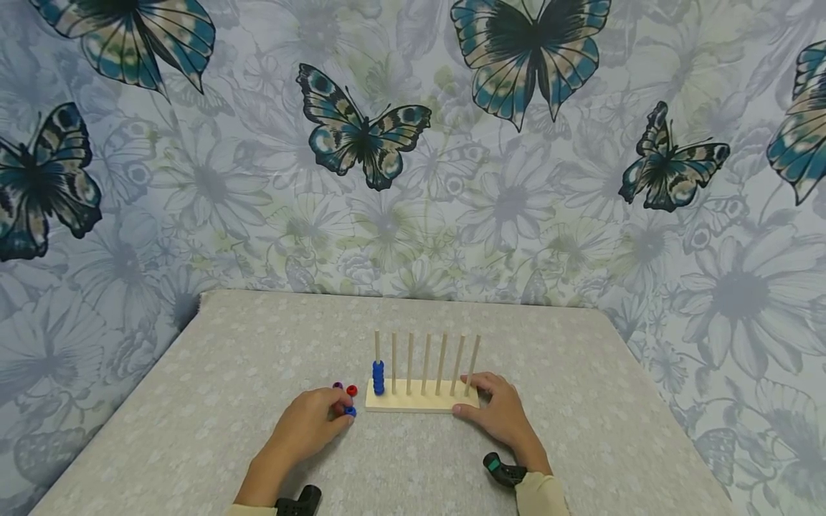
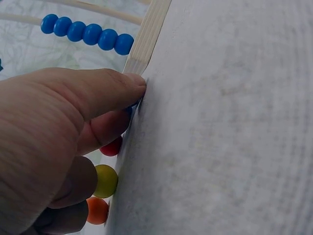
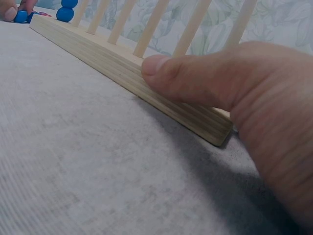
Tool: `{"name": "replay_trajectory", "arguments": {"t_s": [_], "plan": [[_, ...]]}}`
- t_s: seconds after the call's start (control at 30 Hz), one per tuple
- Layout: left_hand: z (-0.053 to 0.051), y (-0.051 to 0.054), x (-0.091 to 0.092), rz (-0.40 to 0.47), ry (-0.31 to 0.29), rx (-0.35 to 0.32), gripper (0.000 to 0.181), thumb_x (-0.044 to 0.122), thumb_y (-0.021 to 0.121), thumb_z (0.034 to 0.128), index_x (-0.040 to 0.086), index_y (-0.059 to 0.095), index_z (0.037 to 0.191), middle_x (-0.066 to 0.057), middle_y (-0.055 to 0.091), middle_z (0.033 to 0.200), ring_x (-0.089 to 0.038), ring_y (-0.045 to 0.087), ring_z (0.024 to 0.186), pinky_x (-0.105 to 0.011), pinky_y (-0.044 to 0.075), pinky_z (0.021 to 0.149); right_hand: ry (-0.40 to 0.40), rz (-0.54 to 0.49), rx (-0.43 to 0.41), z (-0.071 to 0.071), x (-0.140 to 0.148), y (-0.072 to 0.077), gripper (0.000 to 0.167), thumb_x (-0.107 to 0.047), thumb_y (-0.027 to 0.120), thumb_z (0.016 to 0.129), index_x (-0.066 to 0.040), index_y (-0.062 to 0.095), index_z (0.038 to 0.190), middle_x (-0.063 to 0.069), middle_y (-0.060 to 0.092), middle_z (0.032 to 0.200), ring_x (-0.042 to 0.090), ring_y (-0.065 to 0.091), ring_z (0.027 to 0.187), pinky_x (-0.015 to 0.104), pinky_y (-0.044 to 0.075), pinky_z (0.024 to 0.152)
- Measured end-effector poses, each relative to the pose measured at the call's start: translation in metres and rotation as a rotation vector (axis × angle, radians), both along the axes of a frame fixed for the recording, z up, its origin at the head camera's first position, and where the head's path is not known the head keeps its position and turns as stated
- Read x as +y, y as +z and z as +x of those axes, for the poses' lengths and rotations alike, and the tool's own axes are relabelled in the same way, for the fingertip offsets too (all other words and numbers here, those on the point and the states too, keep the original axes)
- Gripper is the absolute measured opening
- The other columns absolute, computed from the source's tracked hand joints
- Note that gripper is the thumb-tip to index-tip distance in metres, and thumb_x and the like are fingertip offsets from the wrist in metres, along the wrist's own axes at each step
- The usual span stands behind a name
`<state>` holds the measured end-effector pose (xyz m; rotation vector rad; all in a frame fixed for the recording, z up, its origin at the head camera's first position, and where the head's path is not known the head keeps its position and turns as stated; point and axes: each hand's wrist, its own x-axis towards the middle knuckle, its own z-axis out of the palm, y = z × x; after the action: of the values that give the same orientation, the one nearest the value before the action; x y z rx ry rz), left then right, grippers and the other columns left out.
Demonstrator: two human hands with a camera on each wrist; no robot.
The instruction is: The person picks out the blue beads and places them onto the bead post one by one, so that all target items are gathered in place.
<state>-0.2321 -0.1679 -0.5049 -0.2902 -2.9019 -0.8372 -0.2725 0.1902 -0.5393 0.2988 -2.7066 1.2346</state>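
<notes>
A pale wooden peg board (image 1: pixel 422 405) stands on the table with several upright pegs. Several blue beads (image 1: pixel 378 378) are stacked on its leftmost peg. Just left of the board, my left hand (image 1: pixel 303 426) pinches a loose blue bead (image 1: pixel 350 411) between thumb and fingers, down at the tabletop; in the left wrist view the fingers mostly hide it. My right hand (image 1: pixel 500 408) grips the board's right end, its thumb (image 3: pixel 181 78) pressing the front edge and its fingers behind. The other pegs carry no beads.
Near the left hand lie a red bead (image 1: pixel 351 390) and a purple bead (image 1: pixel 338 385). The left wrist view also shows a yellow bead (image 2: pixel 106 181) and an orange bead (image 2: pixel 98 210) beside the curled fingers. A patterned cloth (image 1: pixel 271 337) covers the table, which meets a butterfly-print wall.
</notes>
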Motion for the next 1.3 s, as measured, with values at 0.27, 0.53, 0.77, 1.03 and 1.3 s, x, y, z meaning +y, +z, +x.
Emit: {"name": "replay_trajectory", "arguments": {"t_s": [0.27,0.53,0.77,1.03,1.3], "plan": [[0.0008,0.0007,-0.0001,0.003,0.002,-0.001,0.013,0.025,0.082,0.0821,0.027,0.073,0.092,0.019,0.064,0.078,-0.001,0.058,0.075,-0.031,0.05,0.072,0.002,-0.01,-0.002,-0.0001,0.0005,-0.0012,0.057,-0.059,0.087,0.066,-0.04,0.07,0.117,-0.018,0.067,0.119,0.016,0.059,0.119,0.049,0.044,0.106],[0.0008,-0.0007,0.0005,-0.009,0.044,0.011,0.013,0.028,0.08,0.0826,0.027,0.072,0.092,0.017,0.065,0.082,-0.003,0.058,0.076,-0.031,0.049,0.07,-0.002,0.0,-0.004,0.0014,0.0003,-0.0021,0.058,-0.059,0.087,0.066,-0.039,0.07,0.117,-0.017,0.067,0.119,0.016,0.059,0.12,0.049,0.043,0.107],[0.0016,0.0001,-0.0015,-0.005,0.033,0.059,0.013,0.028,0.08,0.0835,0.029,0.071,0.093,0.015,0.067,0.09,-0.005,0.062,0.085,-0.035,0.053,0.076,0.001,-0.009,0.009,0.0022,0.0006,0.0004,0.057,-0.057,0.088,0.067,-0.039,0.07,0.117,-0.016,0.067,0.119,0.018,0.059,0.12,0.05,0.043,0.106],[0.0015,0.0011,-0.0028,0.011,0.035,0.063,0.013,0.029,0.078,0.0854,0.028,0.072,0.097,0.013,0.073,0.097,-0.013,0.069,0.097,-0.043,0.056,0.084,0.008,-0.001,0.009,-0.0007,0.0012,-0.003,0.055,-0.058,0.086,0.067,-0.041,0.07,0.116,-0.018,0.067,0.119,0.016,0.058,0.12,0.05,0.043,0.106],[0.0001,0.0045,-0.0046,0.034,0.04,0.09,0.016,0.025,0.077,0.0862,0.026,0.072,0.101,0.013,0.069,0.091,-0.007,0.06,0.078,-0.032,0.05,0.065,-0.009,0.008,0.001,-0.0023,-0.0003,-0.0035,0.057,-0.058,0.087,0.067,-0.039,0.07,0.118,-0.016,0.067,0.118,0.016,0.058,0.119,0.051,0.042,0.106]]}}
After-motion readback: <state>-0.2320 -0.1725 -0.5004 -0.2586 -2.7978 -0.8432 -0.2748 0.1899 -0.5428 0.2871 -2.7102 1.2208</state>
